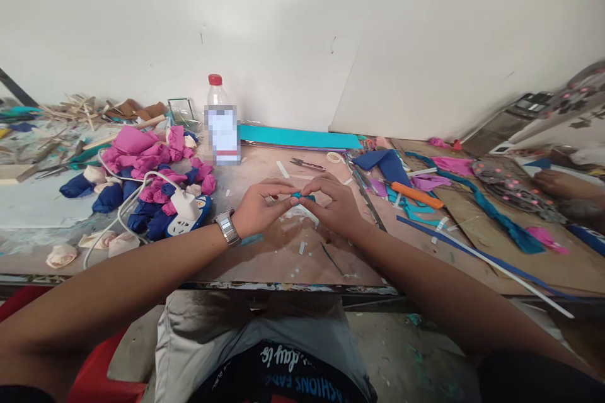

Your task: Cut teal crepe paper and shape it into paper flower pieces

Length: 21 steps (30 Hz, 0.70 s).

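Observation:
Between my fingertips, over the middle of the table, is a small teal piece of folded material (pixel 297 196), mostly covered by the fingers. My left hand (pixel 261 206), with a metal watch at the wrist, pinches it from the left. From the right, my right hand (pixel 329 204) pinches the same piece with thumb and forefinger. White scraps lie on the tabletop just below the hands. Beyond them rests a small pair of snips (pixel 308 164). A long turquoise strip (pixel 297 137) lies along the wall.
On the left are pink and blue fabric flowers (pixel 142 151) and a power strip (pixel 184 223) with a white plug and cable. A bottle (pixel 216 91) stands behind a phone (pixel 224 137). At right lie an orange-handled cutter (pixel 416 195), fabric strips and another person's hand (pixel 562 186).

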Available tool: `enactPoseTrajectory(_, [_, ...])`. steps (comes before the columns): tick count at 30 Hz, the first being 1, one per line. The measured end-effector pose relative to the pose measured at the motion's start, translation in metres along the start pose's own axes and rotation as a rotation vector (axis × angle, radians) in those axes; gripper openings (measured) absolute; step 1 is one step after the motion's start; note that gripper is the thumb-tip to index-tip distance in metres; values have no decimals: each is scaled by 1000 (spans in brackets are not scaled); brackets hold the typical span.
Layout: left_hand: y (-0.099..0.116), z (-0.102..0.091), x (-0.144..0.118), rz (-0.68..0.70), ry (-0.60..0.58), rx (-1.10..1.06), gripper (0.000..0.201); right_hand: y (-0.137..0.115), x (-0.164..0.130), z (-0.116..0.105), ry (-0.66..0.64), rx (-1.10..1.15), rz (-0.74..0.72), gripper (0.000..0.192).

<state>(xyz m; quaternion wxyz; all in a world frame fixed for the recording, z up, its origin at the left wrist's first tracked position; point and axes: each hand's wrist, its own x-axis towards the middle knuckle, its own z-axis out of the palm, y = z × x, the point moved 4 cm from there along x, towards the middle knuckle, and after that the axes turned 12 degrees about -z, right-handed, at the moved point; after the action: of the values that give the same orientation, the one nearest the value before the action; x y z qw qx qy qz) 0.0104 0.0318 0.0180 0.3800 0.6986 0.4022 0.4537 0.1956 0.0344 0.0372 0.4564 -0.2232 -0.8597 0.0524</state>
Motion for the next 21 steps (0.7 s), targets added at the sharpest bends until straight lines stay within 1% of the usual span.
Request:
enactPoseTrajectory(5, [-1, 0, 0, -26, 6, 1, 22, 1, 0, 0, -8, -7, -9, 8])
enactPoseTrajectory(11, [-5, -2, 2, -64, 31, 5, 28, -1, 2, 0, -3, -22, -37, 8])
enactPoseTrajectory(21, [-2, 2, 0, -36, -28, -52, 27, 0, 2, 1, -13, -46, -5, 10])
